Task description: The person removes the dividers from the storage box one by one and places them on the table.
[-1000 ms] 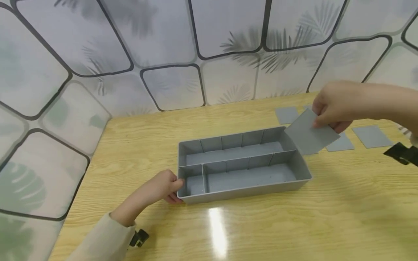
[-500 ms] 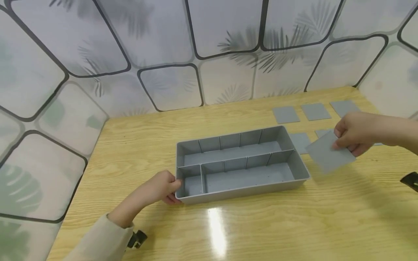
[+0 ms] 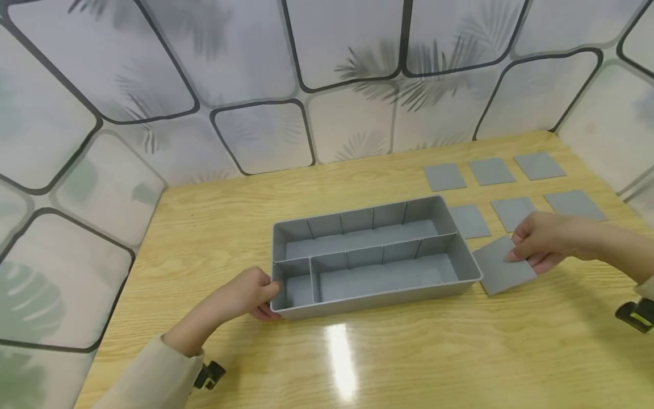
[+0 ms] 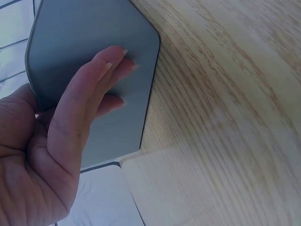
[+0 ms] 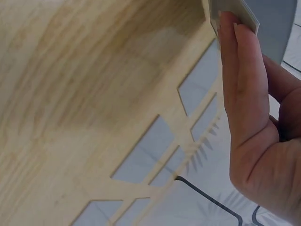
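Observation:
A long grey organizer box (image 3: 373, 304) stands on the wooden table, split lengthwise by a wall, with one short cross divider (image 3: 314, 279) near the left end of its front half. My left hand (image 3: 250, 292) grips the box's left end, thumb over the rim; in the left wrist view its fingers (image 4: 77, 113) lie against the box's outer end wall. Just off the box's right end, my right hand (image 3: 544, 241) pinches a flat grey divider plate (image 3: 501, 267) between thumb and fingers, low over the table. In the right wrist view the plate (image 5: 237, 12) shows partly behind the fingertips.
Several more grey divider plates lie flat in two rows to the right and back, among them a near plate (image 3: 470, 221) beside the box and a far plate (image 3: 539, 166). A patterned wall (image 3: 352, 125) rises behind the table (image 3: 434, 352).
My right hand has moved the divider plate from over the box's back right corner rightward, then down and toward me. My left hand still grips the box.

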### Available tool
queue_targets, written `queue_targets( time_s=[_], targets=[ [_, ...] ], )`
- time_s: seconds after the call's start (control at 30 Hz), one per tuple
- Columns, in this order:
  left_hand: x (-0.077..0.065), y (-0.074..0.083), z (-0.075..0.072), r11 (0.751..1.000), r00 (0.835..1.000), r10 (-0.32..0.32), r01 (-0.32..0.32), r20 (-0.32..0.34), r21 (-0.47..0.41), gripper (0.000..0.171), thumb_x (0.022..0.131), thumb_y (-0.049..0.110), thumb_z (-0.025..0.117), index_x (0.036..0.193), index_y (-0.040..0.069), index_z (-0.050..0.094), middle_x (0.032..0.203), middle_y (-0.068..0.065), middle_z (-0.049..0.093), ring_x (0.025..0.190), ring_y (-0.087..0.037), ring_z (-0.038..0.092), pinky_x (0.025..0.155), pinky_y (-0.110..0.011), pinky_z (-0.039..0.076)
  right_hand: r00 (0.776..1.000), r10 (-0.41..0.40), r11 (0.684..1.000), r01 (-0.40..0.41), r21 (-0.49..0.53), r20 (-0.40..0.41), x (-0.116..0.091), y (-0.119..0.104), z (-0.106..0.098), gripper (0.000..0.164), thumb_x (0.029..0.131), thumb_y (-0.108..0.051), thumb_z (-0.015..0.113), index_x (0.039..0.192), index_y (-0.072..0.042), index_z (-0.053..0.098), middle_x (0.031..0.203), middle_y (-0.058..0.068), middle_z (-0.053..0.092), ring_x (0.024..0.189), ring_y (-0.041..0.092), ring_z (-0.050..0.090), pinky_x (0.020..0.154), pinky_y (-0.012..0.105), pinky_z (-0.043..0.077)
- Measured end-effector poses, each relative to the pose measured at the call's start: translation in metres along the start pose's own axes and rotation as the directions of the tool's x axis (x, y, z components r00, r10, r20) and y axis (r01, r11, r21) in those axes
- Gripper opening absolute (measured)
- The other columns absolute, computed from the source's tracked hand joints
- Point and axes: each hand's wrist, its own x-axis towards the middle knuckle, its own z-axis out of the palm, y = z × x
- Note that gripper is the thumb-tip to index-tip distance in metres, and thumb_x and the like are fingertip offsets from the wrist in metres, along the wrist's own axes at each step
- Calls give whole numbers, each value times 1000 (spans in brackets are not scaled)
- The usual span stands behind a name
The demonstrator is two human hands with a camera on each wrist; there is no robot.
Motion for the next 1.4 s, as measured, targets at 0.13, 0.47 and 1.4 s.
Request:
queue_targets(
  time_s=[0.13, 0.47, 1.4],
  targets=[
    [-2, -1, -2, 1000, 1000, -13, 13, -7, -1, 36, 86, 13, 39, 52, 13, 28, 44, -6, 43, 61, -24, 63, 56, -36, 54, 1000, 1, 999, 0, 43, -13, 7, 8, 6, 34, 79, -21, 64, 62, -13, 35, 53, -4, 41, 49, 8, 49, 54, 30, 53],
    [-4, -4, -3, 1000, 1000, -13, 13, -18, 8, 35, 85, 12, 38, 52, 14, 29, 46, -7, 50, 60, -25, 63, 55, -36, 54, 998, 66, 997, -65, 46, -21, 20, 25, 17, 23, 77, -21, 65, 76, -3, 51, 55, 0, 54, 52, 12, 57, 55, 31, 53],
    [-4, -5, -2, 1000, 1000, -18, 18, -25, 8, 33, 84, 11, 39, 53, 12, 31, 63, -16, 63, 60, -25, 63, 55, -34, 54, 991, 121, 992, -119, -40, 51, 27, 26, 20, 31, 78, -28, 64, 64, -1, 59, 54, 6, 62, 52, 15, 60, 50, 26, 51]
  ],
)
